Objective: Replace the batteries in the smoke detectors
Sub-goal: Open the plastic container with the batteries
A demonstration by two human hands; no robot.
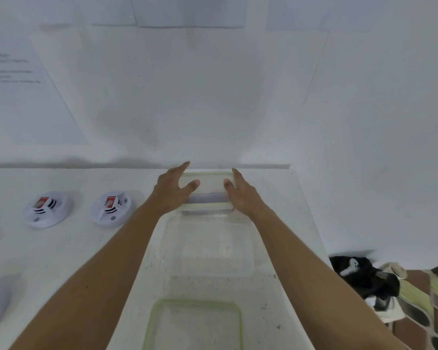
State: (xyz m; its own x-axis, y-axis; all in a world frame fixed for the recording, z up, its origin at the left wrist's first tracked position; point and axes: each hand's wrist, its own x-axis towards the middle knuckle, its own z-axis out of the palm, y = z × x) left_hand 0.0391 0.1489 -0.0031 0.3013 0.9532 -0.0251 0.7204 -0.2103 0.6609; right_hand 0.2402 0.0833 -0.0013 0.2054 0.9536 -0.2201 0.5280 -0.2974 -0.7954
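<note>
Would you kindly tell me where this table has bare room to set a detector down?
Bare tabletop lies between the two smoke detectors and the left forearm, and in the strip behind them along the wall. The middle is crowded: lidded container, touched by left hand and right hand, then clear tub, then loose lid.

— Where's the camera?
— On the person's head, wide-angle, looking forward and steeply down over the desk (61, 253).
— Facing what?
— The desk's far edge and the white wall (213, 97) behind it; the far right corner sits right of centre.
— How near?
— Close: the left hand (171, 195) and right hand (243, 198) lie by the far edge, arms rising from the bottom border.
— Any other view?
— Just this one.
</note>
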